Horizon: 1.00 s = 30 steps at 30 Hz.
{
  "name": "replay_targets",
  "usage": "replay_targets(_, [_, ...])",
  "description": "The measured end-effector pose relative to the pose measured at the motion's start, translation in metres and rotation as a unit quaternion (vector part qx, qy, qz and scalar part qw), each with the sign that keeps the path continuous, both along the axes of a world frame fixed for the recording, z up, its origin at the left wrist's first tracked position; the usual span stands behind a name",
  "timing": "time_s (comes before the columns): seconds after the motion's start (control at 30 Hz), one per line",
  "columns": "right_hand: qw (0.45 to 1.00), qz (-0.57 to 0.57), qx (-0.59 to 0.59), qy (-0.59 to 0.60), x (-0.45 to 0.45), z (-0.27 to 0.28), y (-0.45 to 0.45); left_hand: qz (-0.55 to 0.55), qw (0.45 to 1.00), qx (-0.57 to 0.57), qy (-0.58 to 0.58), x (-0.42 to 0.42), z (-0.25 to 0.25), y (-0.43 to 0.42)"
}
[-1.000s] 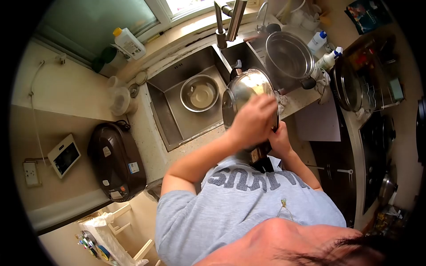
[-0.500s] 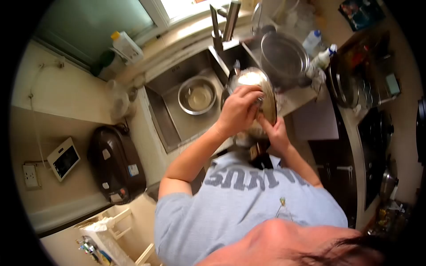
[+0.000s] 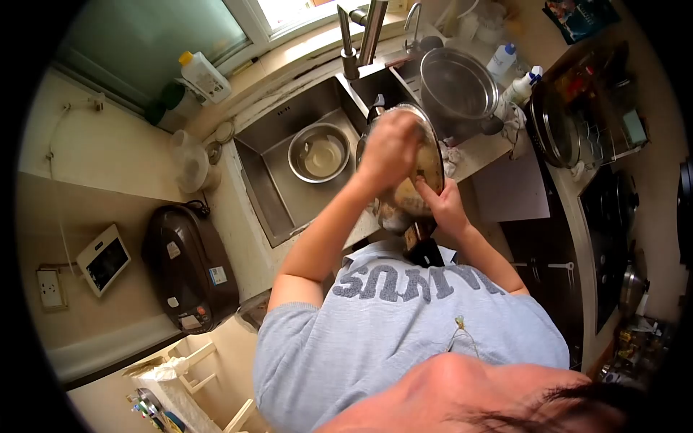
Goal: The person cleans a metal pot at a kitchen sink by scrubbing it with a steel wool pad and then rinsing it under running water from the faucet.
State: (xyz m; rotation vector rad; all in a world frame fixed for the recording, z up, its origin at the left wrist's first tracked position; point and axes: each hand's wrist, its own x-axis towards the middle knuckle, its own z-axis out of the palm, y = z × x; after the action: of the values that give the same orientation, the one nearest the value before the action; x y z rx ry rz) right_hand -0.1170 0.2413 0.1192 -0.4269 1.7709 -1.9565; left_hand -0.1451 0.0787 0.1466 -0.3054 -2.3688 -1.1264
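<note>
A round pan (image 3: 430, 155) with a dark rim and a shiny, pale tan inner face is held tilted over the sink's right edge. Its brown and black handle (image 3: 422, 249) points toward my chest. My right hand (image 3: 451, 206) grips the near right rim, thumb on the inner face. My left hand (image 3: 393, 144) is closed and pressed against the inner face; a small greyish thing shows at its fingers, too blurred to name. Left of the pan, a steel bowl (image 3: 294, 160) with cloudy liquid stands in the sink basin (image 3: 278, 206).
The faucet (image 3: 357, 50) rises behind the sink. A large glass-like lid or pot (image 3: 458, 83) stands to the right, near a blue-capped bottle (image 3: 502, 59) and a spray bottle (image 3: 521, 86). A dark brown appliance (image 3: 189, 267) sits left; a stove (image 3: 610, 231) lies far right.
My left hand has moved slightly up along the pan's inner face and curled more. The pan has tipped a little, and the view has shifted slightly.
</note>
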Motion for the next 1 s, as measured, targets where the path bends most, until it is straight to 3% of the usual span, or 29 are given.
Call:
replay_targets(0.07, [0.999, -0.013, -0.034, -0.021, 0.005, 0.004, -0.001, 0.058, 0.991, 0.024, -0.114, -0.030, -0.027, -0.031])
replay_targets(0.17, [1.000, -0.021, -0.019, 0.010, 0.003, 0.002, -0.001, 0.023, 0.998, -0.034, 0.052, -0.001, -0.021, -0.018])
replay_targets(0.27, [0.999, -0.009, -0.033, -0.004, 0.007, 0.003, -0.004, -0.031, 0.995, -0.083, 0.041, 0.009, 0.000, -0.010])
replay_targets(0.4, [1.000, 0.014, -0.020, 0.010, 0.007, -0.004, -0.010, -0.002, 0.996, -0.033, -0.082, -0.057, -0.023, -0.040])
replay_targets(0.47, [0.999, 0.020, -0.007, 0.040, 0.006, -0.002, -0.012, 0.001, 0.975, 0.053, -0.215, -0.076, -0.047, -0.061])
replay_targets(0.53, [0.999, -0.020, -0.014, 0.034, 0.007, 0.004, -0.015, 0.021, 0.998, 0.026, -0.062, -0.052, -0.052, -0.055])
replay_targets(0.63, [1.000, -0.012, 0.013, 0.022, -0.002, -0.004, -0.007, 0.018, 0.999, -0.041, 0.014, 0.008, -0.006, -0.011])
replay_targets(0.67, [0.999, 0.009, 0.038, 0.030, -0.001, -0.014, -0.005, -0.052, 0.998, -0.031, -0.001, 0.025, 0.006, 0.004])
replay_targets(0.73, [0.993, -0.035, 0.029, 0.111, -0.004, -0.018, -0.008, -0.024, 0.995, -0.088, 0.040, 0.030, 0.008, 0.017])
replay_targets(0.8, [0.997, 0.035, 0.070, 0.008, -0.003, -0.008, 0.000, 0.028, 0.997, -0.070, -0.033, 0.008, 0.002, 0.010])
replay_targets(0.83, [1.000, 0.001, -0.003, 0.006, 0.004, -0.006, -0.007, 0.029, 0.996, -0.070, -0.049, -0.011, -0.008, -0.002])
replay_targets(0.87, [1.000, 0.000, -0.003, 0.009, 0.007, -0.002, -0.009, 0.047, 0.995, 0.011, -0.082, -0.026, -0.006, -0.013])
replay_targets(0.93, [1.000, -0.003, -0.001, 0.019, 0.007, 0.005, -0.010, 0.038, 0.979, 0.058, -0.192, -0.065, -0.034, -0.045])
replay_targets(1.0, [1.000, 0.000, -0.011, 0.023, 0.005, -0.001, -0.008, 0.065, 0.987, 0.022, -0.146, -0.059, -0.049, -0.049])
